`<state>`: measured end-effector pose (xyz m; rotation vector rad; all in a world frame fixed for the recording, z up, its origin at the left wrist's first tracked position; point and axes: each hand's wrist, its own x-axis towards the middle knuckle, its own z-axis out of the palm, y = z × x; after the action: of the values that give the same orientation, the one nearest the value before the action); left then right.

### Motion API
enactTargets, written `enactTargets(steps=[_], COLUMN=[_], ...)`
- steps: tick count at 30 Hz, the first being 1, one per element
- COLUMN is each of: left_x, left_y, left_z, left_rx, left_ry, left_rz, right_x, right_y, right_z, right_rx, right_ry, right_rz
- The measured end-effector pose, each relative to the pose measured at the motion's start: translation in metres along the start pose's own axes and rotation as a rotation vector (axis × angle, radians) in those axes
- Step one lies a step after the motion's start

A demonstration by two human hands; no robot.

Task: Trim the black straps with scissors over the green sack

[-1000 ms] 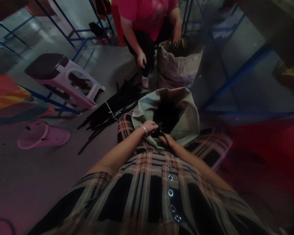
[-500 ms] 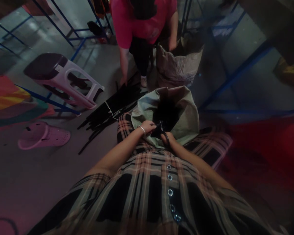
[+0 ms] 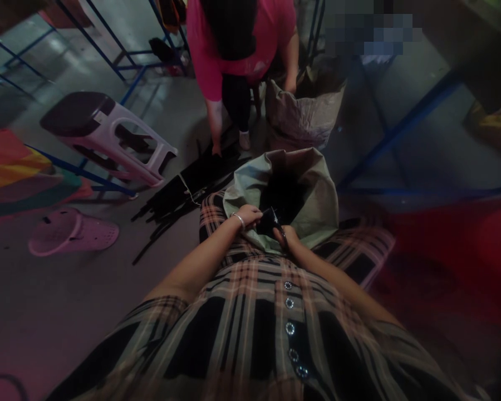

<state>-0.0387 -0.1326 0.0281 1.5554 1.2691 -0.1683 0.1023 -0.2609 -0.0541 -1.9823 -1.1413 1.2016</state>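
A pale sack (image 3: 323,195) with a wide open mouth rests between my knees, and its inside is filled with something black. At its near left rim my left hand (image 3: 249,215), with a bracelet on the wrist, pinches a black piece (image 3: 267,221). My right hand (image 3: 290,236) grips the dark handles of scissors (image 3: 281,231), whose blades point up and lie against the black piece. On the floor to the left of the sack lies a pile of long black strips (image 3: 175,192) with a pale string across it.
Ahead, a person in a pink top (image 3: 250,72) reaches one hand to the strips and the other into a second sack (image 3: 307,114). To the left are a stool (image 3: 108,133) and a pink basket (image 3: 77,231). Blue metal frames (image 3: 404,125) stand at both sides.
My left hand has shifted slightly left, and more of the black piece shows between my hands. The other person's head has come lower and their hand has moved right over the strips.
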Motion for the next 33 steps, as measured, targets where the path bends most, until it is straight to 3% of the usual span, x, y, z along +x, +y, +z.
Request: enactTargets(steps=[6, 10, 16, 26, 33], left_x=[0.005, 0.012, 0.016, 0.009, 0.01], left_y=[0.0, 0.0, 0.002, -0.002, -0.004], left_z=[0.004, 0.015, 0.023, 0.009, 0.007], left_rx=[-0.147, -0.093, 0.058, 0.254, 0.187], left_ry=[0.037, 0.011, 0.004, 0.103, 0.092], left_rz=[0.035, 0.06, 0.106, 0.162, 0.145], right_x=[0.001, 0.003, 0.001, -0.002, -0.003], right_y=[-0.002, 0.002, 0.001, -0.004, 0.0], right_z=[0.001, 0.0, -0.005, -0.002, 0.001], right_rx=[0.032, -0.001, -0.056, -0.01, 0.037], right_ry=[-0.148, -0.187, -0.159, -0.039, -0.007], right_rz=[-0.003, -0.073, -0.122, 0.003, 0.033])
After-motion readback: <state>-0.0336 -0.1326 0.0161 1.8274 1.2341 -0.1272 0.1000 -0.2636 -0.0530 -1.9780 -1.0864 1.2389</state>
